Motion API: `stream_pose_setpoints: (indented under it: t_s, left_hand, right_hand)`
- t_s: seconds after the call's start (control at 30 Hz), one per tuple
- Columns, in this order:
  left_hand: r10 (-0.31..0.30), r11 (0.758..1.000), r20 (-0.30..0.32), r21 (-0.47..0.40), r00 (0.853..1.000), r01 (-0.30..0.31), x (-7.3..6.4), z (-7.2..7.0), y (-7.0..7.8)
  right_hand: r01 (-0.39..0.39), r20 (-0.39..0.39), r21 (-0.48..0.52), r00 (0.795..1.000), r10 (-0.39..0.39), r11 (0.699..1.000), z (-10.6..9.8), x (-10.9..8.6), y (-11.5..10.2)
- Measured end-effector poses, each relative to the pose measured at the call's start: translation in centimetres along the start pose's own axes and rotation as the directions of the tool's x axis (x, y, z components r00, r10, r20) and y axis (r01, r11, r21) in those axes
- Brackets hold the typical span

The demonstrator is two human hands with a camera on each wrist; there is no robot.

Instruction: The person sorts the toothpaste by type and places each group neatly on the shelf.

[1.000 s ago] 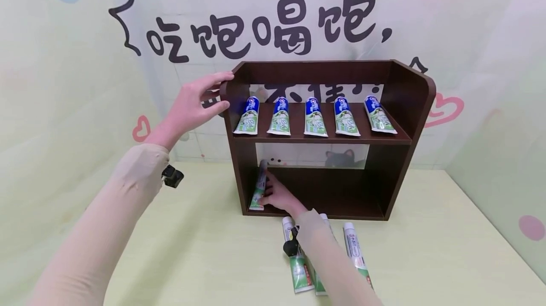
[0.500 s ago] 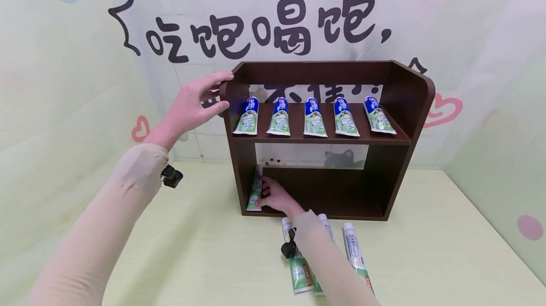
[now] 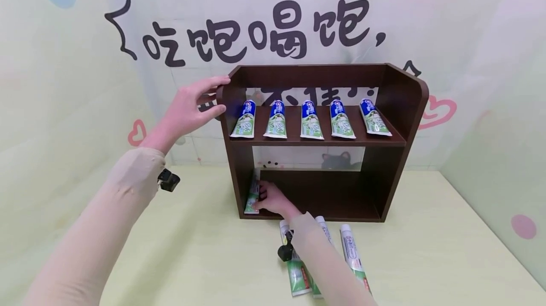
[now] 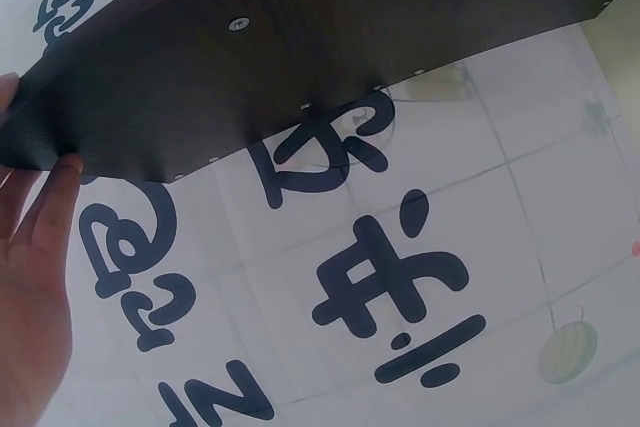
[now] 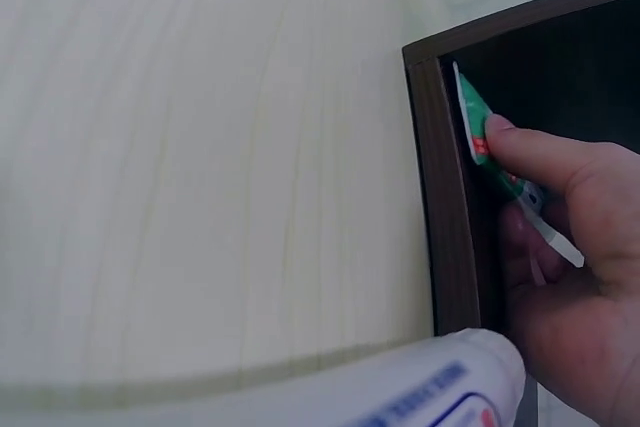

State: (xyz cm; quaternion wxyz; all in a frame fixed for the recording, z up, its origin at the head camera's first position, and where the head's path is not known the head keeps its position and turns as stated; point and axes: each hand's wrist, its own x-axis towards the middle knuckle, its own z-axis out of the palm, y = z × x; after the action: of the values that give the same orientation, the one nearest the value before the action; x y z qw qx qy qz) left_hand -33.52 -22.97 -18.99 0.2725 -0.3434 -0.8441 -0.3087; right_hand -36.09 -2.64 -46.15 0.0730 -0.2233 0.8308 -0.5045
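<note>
Middle tabletop tube (image 3: 323,228) partly behind right sleeve (image 3: 326,261)

Bright, even head view — soft shadow on the table (image 3: 213,258), dim lower compartment (image 3: 328,194)

Plain, pale beige, close-fitting sleeves on a person. The left sleeve (image 3: 100,223) is long and creased, bunched at its end, with a small, boxy black camera (image 3: 169,180) just beside it. Right of the left sleeve, the right sleeve (image 3: 325,259) matches in colour and bears a rounder black camera (image 3: 285,252). Left hand (image 3: 194,104) and right hand (image 3: 272,199) are bare.
</note>
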Motion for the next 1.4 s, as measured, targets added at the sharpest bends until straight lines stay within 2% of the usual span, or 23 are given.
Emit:
stream_pose_setpoints:
  t_s: [0.43, 0.77, 0.9, 1.07, 1.4]
  left_hand:
    - [0.012, 1.0, 0.008, 0.017, 1.0, -0.012, 0.1, 0.0, -0.2]
    - [0.004, 1.0, 0.013, 0.018, 1.0, -0.004, 0.1, 0.1, -0.1]
    - [0.01, 1.0, 0.004, 0.011, 1.0, -0.01, 0.0, 0.1, -0.2]
    - [0.01, 1.0, -0.002, 0.002, 1.0, -0.01, -0.2, 0.0, -0.3]
    - [-0.007, 1.0, 0.006, 0.01, 1.0, 0.007, -0.1, 0.1, -0.2]
  right_hand:
    - [-0.055, -0.033, -0.039, 0.998, 0.054, 0.998, 0.3, -0.1, -0.3]
    - [-0.048, -0.041, -0.148, 0.998, 0.043, 0.988, 0.1, -0.5, -1.0]
    - [-0.026, -0.036, -0.168, 0.999, 0.02, 0.985, -0.7, -0.9, -1.6]
    - [-0.016, -0.029, -0.147, 1.0, 0.011, 0.989, -2.2, -1.8, -2.8]
    - [0.092, -0.053, -0.113, 0.994, -0.098, 0.989, -4.9, -4.5, -4.7]
